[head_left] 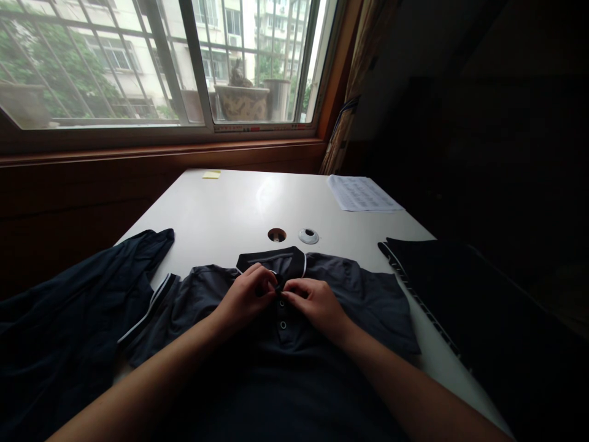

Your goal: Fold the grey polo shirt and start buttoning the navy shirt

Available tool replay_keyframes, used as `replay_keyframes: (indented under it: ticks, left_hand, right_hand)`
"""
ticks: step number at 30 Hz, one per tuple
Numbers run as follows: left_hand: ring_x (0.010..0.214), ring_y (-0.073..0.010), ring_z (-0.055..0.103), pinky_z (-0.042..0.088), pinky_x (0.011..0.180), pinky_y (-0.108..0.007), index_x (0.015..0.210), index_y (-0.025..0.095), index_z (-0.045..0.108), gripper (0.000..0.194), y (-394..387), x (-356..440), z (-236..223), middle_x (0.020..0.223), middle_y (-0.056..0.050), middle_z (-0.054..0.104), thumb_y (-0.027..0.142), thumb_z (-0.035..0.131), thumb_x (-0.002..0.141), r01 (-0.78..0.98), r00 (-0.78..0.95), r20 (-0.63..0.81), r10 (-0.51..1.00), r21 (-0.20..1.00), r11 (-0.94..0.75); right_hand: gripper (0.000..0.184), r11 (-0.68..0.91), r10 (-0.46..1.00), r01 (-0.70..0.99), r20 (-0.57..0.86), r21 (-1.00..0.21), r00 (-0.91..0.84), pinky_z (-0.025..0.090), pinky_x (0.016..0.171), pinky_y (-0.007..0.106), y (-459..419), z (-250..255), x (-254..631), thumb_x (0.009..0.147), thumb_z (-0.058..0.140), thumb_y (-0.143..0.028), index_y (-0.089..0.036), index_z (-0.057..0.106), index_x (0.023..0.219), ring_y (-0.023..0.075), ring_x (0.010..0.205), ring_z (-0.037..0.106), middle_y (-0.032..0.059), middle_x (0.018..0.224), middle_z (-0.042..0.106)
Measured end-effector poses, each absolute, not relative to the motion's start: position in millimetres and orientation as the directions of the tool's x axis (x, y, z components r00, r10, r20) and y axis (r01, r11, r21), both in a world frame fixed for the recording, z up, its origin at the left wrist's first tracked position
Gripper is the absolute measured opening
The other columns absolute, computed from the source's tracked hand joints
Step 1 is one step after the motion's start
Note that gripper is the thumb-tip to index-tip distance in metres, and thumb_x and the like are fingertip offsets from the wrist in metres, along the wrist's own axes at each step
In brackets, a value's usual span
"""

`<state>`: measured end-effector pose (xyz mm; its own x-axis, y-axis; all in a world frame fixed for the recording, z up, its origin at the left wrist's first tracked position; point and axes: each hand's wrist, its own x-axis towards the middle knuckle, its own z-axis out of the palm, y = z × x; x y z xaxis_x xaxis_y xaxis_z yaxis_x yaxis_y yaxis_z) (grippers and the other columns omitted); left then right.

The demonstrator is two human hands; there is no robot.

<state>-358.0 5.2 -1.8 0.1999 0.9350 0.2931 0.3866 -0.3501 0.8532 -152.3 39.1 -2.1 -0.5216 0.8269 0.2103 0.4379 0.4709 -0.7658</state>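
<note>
A dark polo shirt (pixel 207 288) lies face up on the white table, its collar (pixel 294 263) pointing toward the window. White piping edges the collar and the left sleeve. My left hand (pixel 252 291) pinches the front placket just below the collar. Opposite it, my right hand (pixel 313 302) grips the same spot with thumb and finger, so the fingertips of both hands nearly meet. Two pale-rimmed buttons (pixel 283 325) show on the placket below them. What exactly sits between the fingertips is mostly hidden.
Dark garments flank the shirt: one at the left (pixel 69 301), another at the right (pixel 460 282). Behind the collar are a round table hole (pixel 277 235) and its loose cover (pixel 308 236). Printed papers (pixel 363 194) and a yellow sticky note (pixel 211 175) lie toward the window.
</note>
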Motion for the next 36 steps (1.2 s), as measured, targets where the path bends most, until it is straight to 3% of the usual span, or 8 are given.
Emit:
replay_keyframes:
  ticks: [27,36]
  left_hand:
    - [0.076,-0.0142,0.059,0.048,0.070,-0.025,0.091,0.020,0.062,0.013,7.4,-362.4,-3.9,0.086,-0.001,0.058,0.011,0.063,0.082,0.487,0.129,0.322,0.938,0.804,-0.343]
    - [0.088,-0.0177,0.062,0.051,0.081,-0.030,0.096,0.020,0.063,0.015,7.9,-363.7,-4.0,0.096,-0.003,0.061,0.010,0.058,0.086,0.592,0.146,0.352,0.925,0.717,-0.367]
  right_hand:
    - [0.008,0.436,0.859,0.411,0.232,-0.801,-0.457,0.048,0.068,0.026,39.4,-6.7,-151.8,0.088,0.067,-0.025,-0.022,0.074,0.088,0.0157,0.071,0.065,-0.0001,0.081,0.073]
    - [0.010,0.506,0.844,0.409,0.337,-0.759,-0.418,0.049,0.075,0.028,39.6,-5.3,-151.9,0.087,0.065,-0.017,-0.022,0.072,0.093,0.0160,0.077,0.064,0.0006,0.087,0.071]
